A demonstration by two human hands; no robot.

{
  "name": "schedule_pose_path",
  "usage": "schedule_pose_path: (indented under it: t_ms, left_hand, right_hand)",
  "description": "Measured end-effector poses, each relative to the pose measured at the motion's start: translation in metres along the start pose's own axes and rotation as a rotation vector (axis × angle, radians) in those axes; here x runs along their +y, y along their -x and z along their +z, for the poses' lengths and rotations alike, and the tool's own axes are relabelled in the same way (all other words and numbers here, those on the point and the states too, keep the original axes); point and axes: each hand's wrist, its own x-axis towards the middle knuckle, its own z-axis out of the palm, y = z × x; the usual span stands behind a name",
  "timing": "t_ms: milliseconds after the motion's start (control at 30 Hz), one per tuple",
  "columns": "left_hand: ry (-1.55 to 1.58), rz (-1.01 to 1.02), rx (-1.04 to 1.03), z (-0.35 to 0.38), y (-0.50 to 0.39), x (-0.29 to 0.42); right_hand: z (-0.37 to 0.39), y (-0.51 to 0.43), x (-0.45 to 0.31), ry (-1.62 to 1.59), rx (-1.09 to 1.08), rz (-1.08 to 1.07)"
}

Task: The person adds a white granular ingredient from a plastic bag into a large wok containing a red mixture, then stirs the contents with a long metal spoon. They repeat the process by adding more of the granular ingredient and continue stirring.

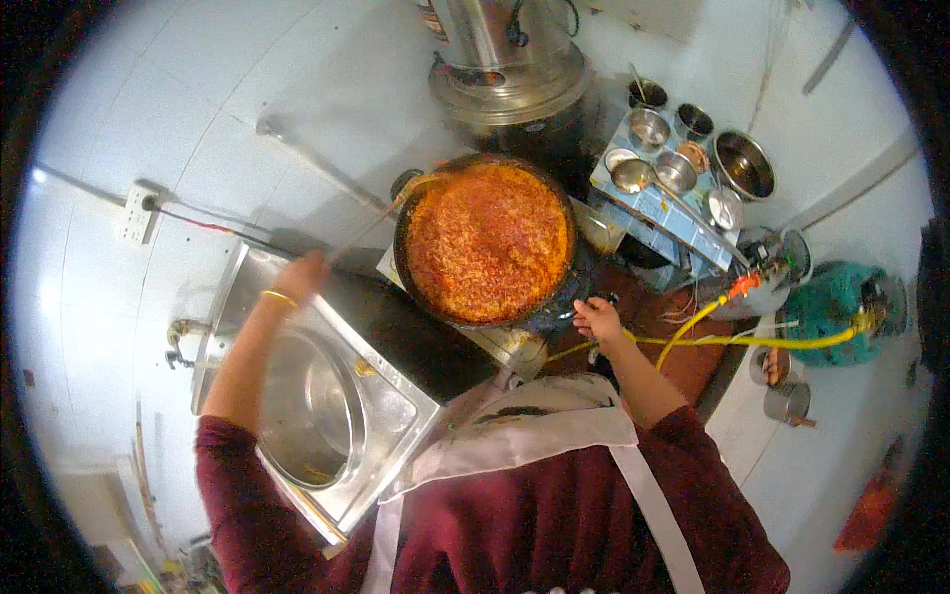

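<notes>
A large round pan (401, 256) in front of me is filled almost to its rim with a red-orange, grainy, oily food mixture (486, 245). My left hand (300, 281), blurred, is closed around the long thin handle of a utensil (364, 232). That utensil reaches to the pan's upper left edge; its far end is too blurred to make out. Beside the pan's lower right, my right hand (597, 319) grips a small dark handle (611, 298). I cannot tell what this handle belongs to.
Left stands a stainless steel sink (315, 401). A large metal pot (512, 96) sits behind the pan. Several bowls, a ladle (634, 177) and a steel pot (744, 165) crowd a blue-tiled stand (668, 215). Yellow gas hoses (772, 341) run right to gas cylinders (835, 312).
</notes>
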Motion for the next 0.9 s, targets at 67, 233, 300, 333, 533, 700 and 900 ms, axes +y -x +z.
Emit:
schedule_pose_path:
  t_ms: [67,233,300,333,533,700,900]
  left_hand:
    - [0.016,0.021,0.079,0.061,-0.013,0.021]
    - [0.515,-0.331,-0.15,0.136,0.005,0.111]
    - [0.547,-0.41,-0.164,0.141,0.025,0.149]
    - [0.494,-0.451,-0.167,0.141,0.037,0.166]
    - [0.336,-0.486,0.008,0.108,0.125,0.238]
    - [0.015,-0.635,-0.051,0.065,0.16,0.258]
    - [0.083,-0.652,0.018,0.073,0.098,0.215]
  right_hand:
    - [-0.004,-0.004,-0.003,0.081,-0.034,-0.009]
    - [-0.012,-0.009,-0.015,0.187,-0.152,0.058]
    - [-0.015,-0.011,-0.019,0.249,-0.221,0.061]
    - [-0.016,-0.013,-0.02,0.252,-0.25,0.055]
    - [-0.024,-0.026,-0.026,0.307,-0.411,0.091]
    - [-0.027,-0.029,-0.037,0.336,-0.461,0.152]
    - [-0.028,-0.026,-0.041,0.33,-0.486,0.158]
